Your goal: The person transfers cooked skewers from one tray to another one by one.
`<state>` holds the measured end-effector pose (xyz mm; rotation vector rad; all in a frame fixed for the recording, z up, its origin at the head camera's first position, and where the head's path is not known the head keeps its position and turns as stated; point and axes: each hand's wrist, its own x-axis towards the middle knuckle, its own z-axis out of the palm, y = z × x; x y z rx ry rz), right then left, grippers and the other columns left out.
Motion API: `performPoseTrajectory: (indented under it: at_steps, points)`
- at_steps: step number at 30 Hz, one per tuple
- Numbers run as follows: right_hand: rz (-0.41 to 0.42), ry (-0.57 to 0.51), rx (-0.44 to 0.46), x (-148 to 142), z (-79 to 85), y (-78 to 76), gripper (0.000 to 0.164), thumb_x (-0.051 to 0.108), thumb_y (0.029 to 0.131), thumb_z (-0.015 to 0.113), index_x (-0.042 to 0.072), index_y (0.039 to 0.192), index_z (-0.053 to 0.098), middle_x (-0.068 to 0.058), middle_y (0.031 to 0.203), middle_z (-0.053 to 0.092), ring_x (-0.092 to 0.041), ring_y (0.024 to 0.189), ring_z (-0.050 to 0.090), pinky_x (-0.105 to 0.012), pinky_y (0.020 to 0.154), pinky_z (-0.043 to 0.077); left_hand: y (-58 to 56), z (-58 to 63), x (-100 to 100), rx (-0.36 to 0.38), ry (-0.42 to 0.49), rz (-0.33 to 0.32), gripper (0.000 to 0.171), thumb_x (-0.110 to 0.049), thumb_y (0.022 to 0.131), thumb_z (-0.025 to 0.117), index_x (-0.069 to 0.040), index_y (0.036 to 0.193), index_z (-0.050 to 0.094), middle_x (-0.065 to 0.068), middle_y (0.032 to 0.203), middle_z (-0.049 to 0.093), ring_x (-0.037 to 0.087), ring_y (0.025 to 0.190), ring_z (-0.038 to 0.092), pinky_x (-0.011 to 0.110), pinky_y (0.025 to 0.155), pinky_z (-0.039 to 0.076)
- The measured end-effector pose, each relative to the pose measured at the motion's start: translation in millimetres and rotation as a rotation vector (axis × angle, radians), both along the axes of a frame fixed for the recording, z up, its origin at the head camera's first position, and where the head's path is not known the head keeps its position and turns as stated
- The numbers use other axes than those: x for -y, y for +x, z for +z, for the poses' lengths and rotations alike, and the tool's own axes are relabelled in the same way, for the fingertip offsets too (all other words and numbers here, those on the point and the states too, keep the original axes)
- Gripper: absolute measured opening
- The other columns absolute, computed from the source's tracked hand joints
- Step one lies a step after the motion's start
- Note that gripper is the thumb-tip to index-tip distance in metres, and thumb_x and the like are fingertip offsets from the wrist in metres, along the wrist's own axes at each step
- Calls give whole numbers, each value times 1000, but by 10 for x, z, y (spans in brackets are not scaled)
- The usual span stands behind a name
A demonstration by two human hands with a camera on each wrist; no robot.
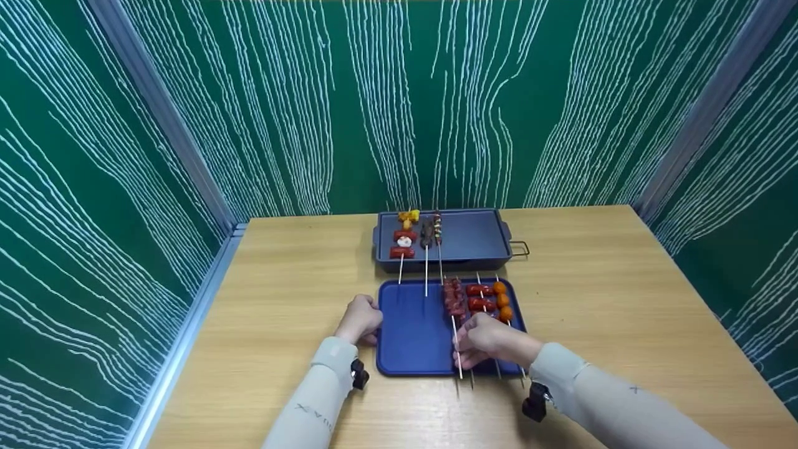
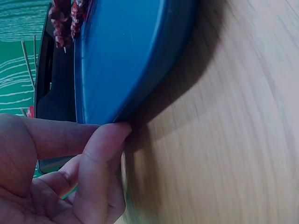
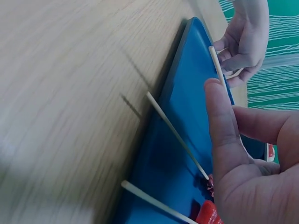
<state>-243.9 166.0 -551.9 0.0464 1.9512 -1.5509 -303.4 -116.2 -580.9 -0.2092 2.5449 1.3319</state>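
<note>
My left hand [image 1: 361,319] pinches the left rim of a blue tray [image 1: 408,337] between thumb and forefinger, seen up close in the left wrist view. Over the tray's right half, my right hand [image 1: 489,340] holds a red meat skewer [image 1: 453,298] by its wooden stick [image 3: 216,65], thumb against forefinger. A second meat skewer lies just beside it, partly hidden. Farther right on the tray are a red sausage skewer [image 1: 479,304] and a skewer of orange balls [image 1: 502,300]. Their stick ends stick out past the tray's near edge.
Behind the tray stands a dark grill pan [image 1: 471,234] with a wire handle [image 1: 521,248] at its right. On its left half lie a sausage-and-vegetable skewer [image 1: 403,252], a dark meat skewer [image 1: 426,234] and a thin mixed skewer [image 1: 437,231], sticks overhanging toward the tray. Green patterned panels surround the wooden table [image 1: 287,268].
</note>
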Motion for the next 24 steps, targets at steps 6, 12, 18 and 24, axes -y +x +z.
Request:
performPoseTrajectory:
  at_steps: [6, 12, 18, 24]
  points:
    - [-23, -2, -7, 52, -47, -29, 13, -12, 98, 57, -2, 93, 64, -13, 78, 71, -18, 64, 73, -33, 64, 71, -5, -2, -11, 0, -9, 20, 15, 2, 89, 48, -12, 82, 50, 8, 79, 56, 16, 39, 57, 28, 34, 55]
    - [-57, -3, 9, 102, -87, -59, 12, -13, 96, 58, -2, 93, 63, -13, 76, 71, -17, 61, 71, -31, 61, 70, -11, 14, -10, -1, -4, 22, 17, 3, 89, 47, -12, 81, 48, 9, 79, 56, 17, 39, 58, 28, 34, 55]
    - [-84, 44, 3, 144, -130, -61, 10, -12, 93, 62, -1, 93, 63, -11, 73, 70, -16, 57, 70, -29, 55, 68, -5, -3, -1, -11, 2, 13, 17, 2, 89, 47, -12, 80, 48, 8, 77, 55, 17, 39, 58, 28, 35, 56]
    - [-87, 110, -29, 169, -148, -69, 15, -13, 88, 65, 1, 85, 61, -13, 68, 70, -16, 53, 68, -29, 53, 67, -9, -5, 5, -14, 12, 6, 17, 1, 89, 46, -13, 80, 47, 7, 76, 55, 17, 39, 58, 29, 34, 56]
